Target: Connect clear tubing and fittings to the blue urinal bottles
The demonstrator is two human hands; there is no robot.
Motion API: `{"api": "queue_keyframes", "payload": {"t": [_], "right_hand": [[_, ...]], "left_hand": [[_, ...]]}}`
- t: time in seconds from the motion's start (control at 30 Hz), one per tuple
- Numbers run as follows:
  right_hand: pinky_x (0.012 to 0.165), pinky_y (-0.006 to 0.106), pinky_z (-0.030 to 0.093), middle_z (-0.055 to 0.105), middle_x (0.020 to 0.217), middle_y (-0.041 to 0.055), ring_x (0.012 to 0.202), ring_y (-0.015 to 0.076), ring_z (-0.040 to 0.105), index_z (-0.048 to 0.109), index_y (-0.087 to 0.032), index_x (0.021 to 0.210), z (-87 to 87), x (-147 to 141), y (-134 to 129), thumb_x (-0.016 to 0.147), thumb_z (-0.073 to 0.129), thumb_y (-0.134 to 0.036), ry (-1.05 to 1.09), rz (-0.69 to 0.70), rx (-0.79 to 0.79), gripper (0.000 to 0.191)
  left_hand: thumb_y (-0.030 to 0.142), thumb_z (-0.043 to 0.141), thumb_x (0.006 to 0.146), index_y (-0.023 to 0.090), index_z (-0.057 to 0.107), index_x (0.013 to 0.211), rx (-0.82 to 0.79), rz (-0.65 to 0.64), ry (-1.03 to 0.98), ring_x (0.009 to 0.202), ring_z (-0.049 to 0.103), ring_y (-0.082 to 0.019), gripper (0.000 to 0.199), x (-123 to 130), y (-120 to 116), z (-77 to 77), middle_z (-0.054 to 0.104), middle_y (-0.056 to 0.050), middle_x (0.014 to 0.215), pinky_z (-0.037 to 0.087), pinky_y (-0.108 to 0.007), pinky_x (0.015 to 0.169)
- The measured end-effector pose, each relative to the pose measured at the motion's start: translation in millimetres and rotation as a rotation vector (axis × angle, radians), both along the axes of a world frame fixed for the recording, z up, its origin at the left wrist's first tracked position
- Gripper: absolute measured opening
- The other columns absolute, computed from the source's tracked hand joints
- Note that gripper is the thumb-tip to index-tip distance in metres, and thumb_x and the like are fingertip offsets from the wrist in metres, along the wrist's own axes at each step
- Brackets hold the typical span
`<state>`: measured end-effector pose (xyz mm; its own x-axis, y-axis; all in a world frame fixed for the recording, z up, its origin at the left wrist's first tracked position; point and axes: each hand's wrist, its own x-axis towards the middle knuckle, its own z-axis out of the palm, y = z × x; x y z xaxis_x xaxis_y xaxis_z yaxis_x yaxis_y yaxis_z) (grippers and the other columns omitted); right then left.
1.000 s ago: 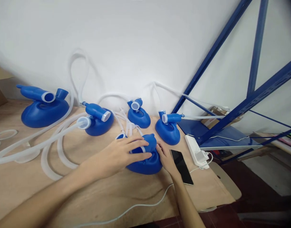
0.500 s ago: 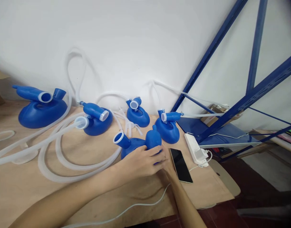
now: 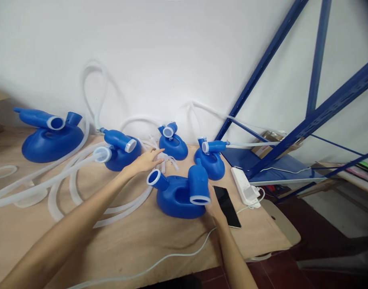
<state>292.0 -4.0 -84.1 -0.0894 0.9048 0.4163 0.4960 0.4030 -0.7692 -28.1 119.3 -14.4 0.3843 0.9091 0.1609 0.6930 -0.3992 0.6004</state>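
A blue plastic urinal bottle [image 3: 172, 200] stands on the table in front of me. A blue funnel [image 3: 199, 180] with a white rim sits at its right end, rim facing me, and an open white-rimmed neck rises at its left. My right hand [image 3: 213, 204] grips the right side by the funnel; its fingers are mostly hidden behind the blue plastic. My left hand [image 3: 146, 161] is stretched out with fingers apart, beside some small translucent white plastic pieces [image 3: 171, 160] behind the bottle. I cannot tell whether it touches them.
Several similar blue bottles [image 3: 53, 144] stand along the wall, some with clear hoses [image 3: 60, 190] looping across the table. A phone [image 3: 227, 206] and a white power strip [image 3: 245, 186] lie at right. A blue metal rack [image 3: 271, 160] stands beyond. A white cable [image 3: 172, 256] crosses the front.
My left hand has let go of the funnel and moved left and back toward the small white pieces. The funnel's white rim now shows. My right hand stays at the bottle's right side.
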Motion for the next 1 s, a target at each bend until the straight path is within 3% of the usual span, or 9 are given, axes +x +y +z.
{"api": "queue_keyframes", "payload": {"t": [0.07, 0.2, 0.3, 0.4, 0.5, 0.63, 0.8, 0.87, 1.0], "right_hand": [[0.115, 0.059, 0.050, 0.072, 0.137, 0.0145, 0.136, 0.0401, 0.062, 0.074, -0.026, 0.129, -3.5, 0, 0, 0.088, 0.068, -0.061, -0.011, -0.033, 0.037, 0.054], [0.112, 0.054, 0.053, 0.075, 0.132, 0.0126, 0.127, 0.0360, 0.067, 0.078, -0.025, 0.121, -8.9, 1, 3, 0.093, 0.067, -0.053, 0.026, -0.001, 0.055, 0.041], [0.113, 0.055, 0.051, 0.077, 0.125, 0.0113, 0.121, 0.0351, 0.069, 0.079, -0.027, 0.121, -10.7, 0, 7, 0.096, 0.066, -0.049, 0.034, 0.025, 0.085, 0.036], [0.114, 0.055, 0.050, 0.074, 0.131, 0.0114, 0.125, 0.0361, 0.067, 0.077, -0.028, 0.125, -11.5, 0, 9, 0.096, 0.067, -0.049, 0.036, -0.028, 0.112, 0.038], [0.114, 0.053, 0.049, 0.069, 0.140, 0.0116, 0.131, 0.0359, 0.063, 0.074, -0.027, 0.130, -11.6, 0, 11, 0.096, 0.067, -0.049, 0.025, -0.080, 0.122, 0.041], [0.107, 0.048, 0.053, 0.070, 0.130, 0.0117, 0.122, 0.0335, 0.066, 0.076, -0.025, 0.123, -10.6, 0, 11, 0.097, 0.065, -0.048, 0.000, -0.129, 0.115, 0.036], [0.103, 0.048, 0.054, 0.069, 0.122, 0.0129, 0.115, 0.0335, 0.066, 0.076, -0.024, 0.118, -8.1, -6, 9, 0.098, 0.063, -0.050, 0.003, -0.179, 0.121, 0.035], [0.104, 0.049, 0.053, 0.069, 0.121, 0.0134, 0.114, 0.0333, 0.066, 0.075, -0.024, 0.119, -6.7, -9, 7, 0.099, 0.061, -0.050, 0.004, -0.202, 0.111, 0.035], [0.102, 0.049, 0.054, 0.068, 0.117, 0.0123, 0.110, 0.0321, 0.066, 0.075, -0.023, 0.115, -3.4, -12, 6, 0.098, 0.062, -0.050, 0.003, -0.196, 0.112, 0.034]], "left_hand": [[0.059, 0.060, 0.095, 0.016, 0.061, 0.146, -0.043, 0.010, 0.004, 0.139, 0.055, -0.042, 0.066, 16, 26, -19.8, 0.060, -0.022, 0.147, 0.045, -0.054, 0.114], [0.051, 0.067, 0.097, 0.015, 0.069, 0.122, -0.053, 0.020, -0.051, 0.118, 0.067, -0.029, 0.044, 38, 54, -47.1, 0.070, -0.013, 0.125, 0.054, -0.050, 0.105], [0.042, 0.070, 0.098, 0.014, 0.069, 0.107, -0.009, 0.062, -0.149, 0.101, 0.069, -0.022, 0.029, 35, 64, -49.3, 0.071, -0.007, 0.108, 0.058, -0.045, 0.095], [0.037, 0.064, 0.098, 0.016, 0.062, 0.097, 0.058, 0.114, -0.301, 0.089, 0.070, -0.020, 0.021, 20, 64, -36.6, 0.072, -0.006, 0.099, 0.060, -0.039, 0.085], [0.039, 0.052, 0.099, 0.020, 0.052, 0.103, 0.162, 0.150, -0.468, 0.089, 0.072, -0.019, 0.019, 4, 53, -17.8, 0.072, -0.010, 0.120, 0.061, -0.034, 0.075], [0.041, 0.052, 0.097, 0.022, 0.047, 0.103, 0.324, 0.207, -0.579, 0.090, 0.073, -0.018, 0.021, -1, 28, -3.6, 0.061, -0.014, 0.147, 0.060, -0.033, 0.075], [0.038, 0.058, 0.093, 0.022, 0.052, 0.098, 0.375, 0.193, -0.547, 0.093, 0.074, -0.023, 0.018, 20, -11, -13.6, 0.071, -0.014, 0.136, 0.059, -0.036, 0.076], [0.038, 0.060, 0.093, 0.021, 0.058, 0.103, 0.369, 0.141, -0.508, 0.098, 0.075, -0.025, 0.020, 29, -28, -19.7, 0.074, -0.012, 0.130, 0.059, -0.041, 0.087], [0.044, 0.073, 0.087, 0.020, 0.063, 0.127, 0.385, 0.108, -0.422, 0.112, 0.074, -0.032, 0.047, 37, -45, -29.3, 0.077, -0.011, 0.126, 0.053, -0.052, 0.108]]}}
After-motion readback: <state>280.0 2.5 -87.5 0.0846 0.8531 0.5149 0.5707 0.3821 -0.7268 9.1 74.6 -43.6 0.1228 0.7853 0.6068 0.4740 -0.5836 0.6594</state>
